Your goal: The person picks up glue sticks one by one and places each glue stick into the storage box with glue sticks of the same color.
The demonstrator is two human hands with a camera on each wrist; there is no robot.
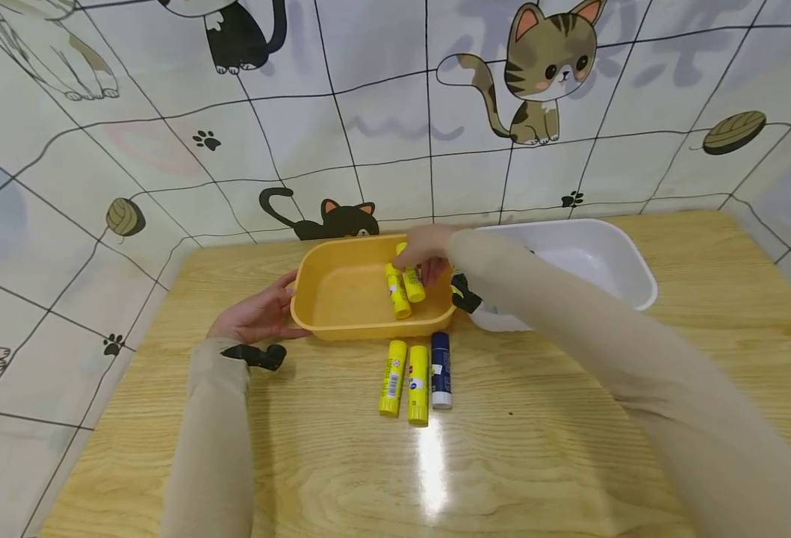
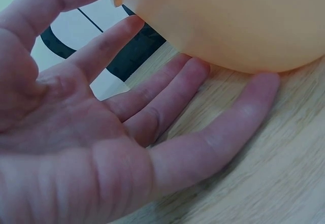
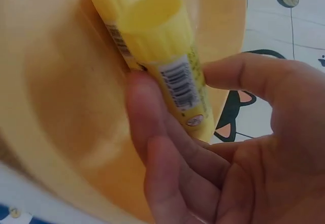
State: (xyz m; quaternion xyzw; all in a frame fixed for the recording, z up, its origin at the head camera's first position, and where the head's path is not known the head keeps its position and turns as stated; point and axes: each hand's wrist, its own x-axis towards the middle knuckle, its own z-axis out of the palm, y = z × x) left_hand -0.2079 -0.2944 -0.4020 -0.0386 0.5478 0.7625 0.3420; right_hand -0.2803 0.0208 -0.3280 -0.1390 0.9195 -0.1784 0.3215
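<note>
My right hand [image 1: 429, 252] reaches into the yellow-orange basin [image 1: 341, 329] and pinches a yellow glue stick [image 3: 177, 84] between thumb and fingers. A second yellow glue stick [image 1: 398, 293] lies in the basin, just left of the held one. At the basin's left end is my left hand [image 1: 261, 308], its fingers spread and its fingertips against the outer wall and rim. In front of the basin two yellow glue sticks [image 1: 393, 377] [image 1: 418, 385] and a dark blue glue stick [image 1: 441, 371] with a white end lie side by side on the table.
A white basin [image 1: 627, 258] stands right of the orange one, partly covered by my right forearm. Both basins sit at the back of the wooden table [image 1: 536, 463], close to a wall covering [image 1: 395, 127] printed with cats and grid lines.
</note>
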